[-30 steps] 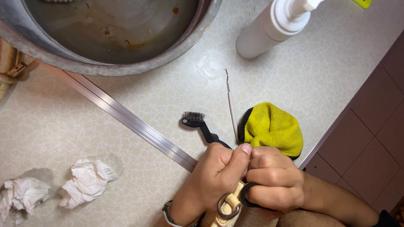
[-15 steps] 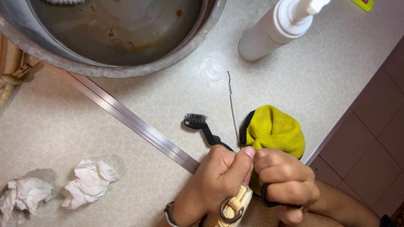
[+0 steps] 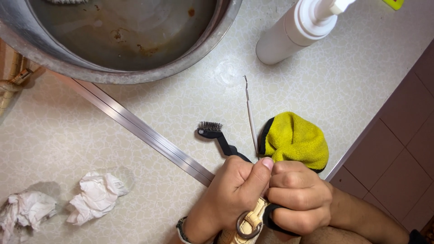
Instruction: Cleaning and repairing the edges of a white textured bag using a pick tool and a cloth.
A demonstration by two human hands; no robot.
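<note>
My left hand (image 3: pixel 230 194) and my right hand (image 3: pixel 300 199) are pressed together low in the view, both closed on a cream woven piece with a metal ring (image 3: pixel 247 223). My left thumb lies against my right forefinger. A bracelet shows at my left wrist. Just above the hands lie a small black brush (image 3: pixel 212 131), whose handle runs under my left hand, a thin metal hook pick (image 3: pixel 250 113) and a yellow cloth with a black edge (image 3: pixel 296 140). Something black shows under my right hand; I cannot tell what it is.
A large stained metal basin (image 3: pixel 122 40) fills the top left. A white pump bottle (image 3: pixel 294 31) stands at the top right. A metal strip (image 3: pixel 144 133) crosses the pale counter diagonally. Two crumpled tissues (image 3: pixel 95 196) lie at the lower left. The counter edge and tiled floor (image 3: pixel 398 149) are on the right.
My right hand has shifted slightly on the woven piece, out to the right and back. The brush, pick and cloth lie where they were.
</note>
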